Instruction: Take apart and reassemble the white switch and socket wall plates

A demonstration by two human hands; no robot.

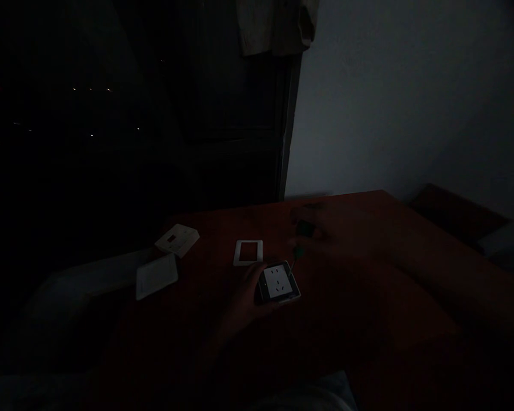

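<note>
In dim light, my left hand (246, 297) grips a wall socket (277, 281) by its left side, thumb and fingers around the edge. The socket has a white slotted face in a dark surround and tilts slightly on the red table. My right hand (314, 222) is closed around the green handle of a screwdriver (298, 252). The screwdriver's shaft slants down to the socket's right edge; I cannot tell exactly where its tip sits. Just behind the socket lies a white square frame (237, 253).
On the left of the red table (342, 319) lie a white back box (177, 240) and a pale flat plate (156, 277). A pale wall (389, 103) rises behind on the right. Cloth (274, 28) hangs above a dark window.
</note>
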